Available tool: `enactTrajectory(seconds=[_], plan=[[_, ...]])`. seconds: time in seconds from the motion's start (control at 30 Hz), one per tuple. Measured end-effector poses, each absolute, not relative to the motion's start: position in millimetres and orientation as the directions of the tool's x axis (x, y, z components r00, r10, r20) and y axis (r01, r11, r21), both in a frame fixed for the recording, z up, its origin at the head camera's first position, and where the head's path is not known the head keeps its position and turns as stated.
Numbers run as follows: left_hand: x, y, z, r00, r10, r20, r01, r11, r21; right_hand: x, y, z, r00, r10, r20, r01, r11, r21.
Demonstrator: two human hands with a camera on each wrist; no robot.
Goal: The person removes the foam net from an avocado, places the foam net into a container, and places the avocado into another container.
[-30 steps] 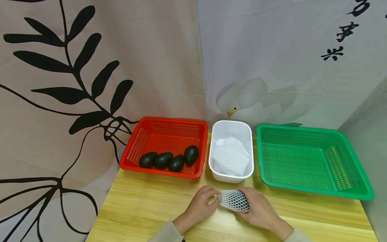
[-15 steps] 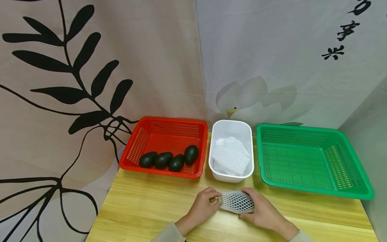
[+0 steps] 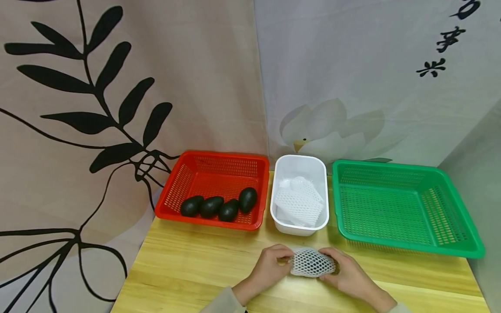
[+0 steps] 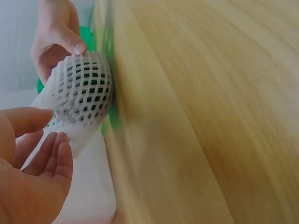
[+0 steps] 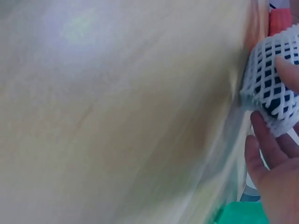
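A white foam net sleeve (image 3: 309, 262) lies around a dark avocado (image 5: 274, 109), held just over the front middle of the table. My left hand (image 3: 272, 266) pinches the sleeve's left end between thumb and fingers. On the opposite side, my right hand (image 3: 349, 274) holds the wrapped avocado near the sleeve's right end, thumb and fingers on either side. Dark skin shows through the mesh holes in both wrist views. Beyond the hands, a white tub (image 3: 278, 221) contains more foam net sleeves (image 3: 299, 202).
A red basket (image 3: 219, 158) at the back left contains several avocados (image 3: 211, 207). To the tub's right stands a large green basket (image 3: 391, 213). A printed curtain (image 3: 211, 78) hangs behind the wooden table (image 3: 176, 265).
Both hands and the wrapped avocado have shifted slightly to the right. The right hand has slid toward the sleeve's right end, leaving more of the mesh in view.
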State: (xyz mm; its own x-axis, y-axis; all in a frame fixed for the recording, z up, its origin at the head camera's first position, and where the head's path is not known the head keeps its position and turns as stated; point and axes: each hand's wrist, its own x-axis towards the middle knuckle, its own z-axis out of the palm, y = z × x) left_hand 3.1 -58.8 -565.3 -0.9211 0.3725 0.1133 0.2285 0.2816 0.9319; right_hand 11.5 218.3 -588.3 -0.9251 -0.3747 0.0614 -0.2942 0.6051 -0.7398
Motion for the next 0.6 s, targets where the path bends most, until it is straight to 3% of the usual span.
enactTrajectory(seconds=[0.3,0.6], plan=[[3.9,-53.2,-567.1,-0.902,0.428,0.055,0.227,0.361,0.904,14.1,215.2,-589.4,-0.918,-0.353,0.183,-0.352,0.505,-0.788],[0.7,-52.6,-569.1,-0.876,0.481,0.004,0.246,0.441,0.863,17.0,210.7,-589.8,-0.909,-0.366,0.197,-0.339,0.378,-0.861]])
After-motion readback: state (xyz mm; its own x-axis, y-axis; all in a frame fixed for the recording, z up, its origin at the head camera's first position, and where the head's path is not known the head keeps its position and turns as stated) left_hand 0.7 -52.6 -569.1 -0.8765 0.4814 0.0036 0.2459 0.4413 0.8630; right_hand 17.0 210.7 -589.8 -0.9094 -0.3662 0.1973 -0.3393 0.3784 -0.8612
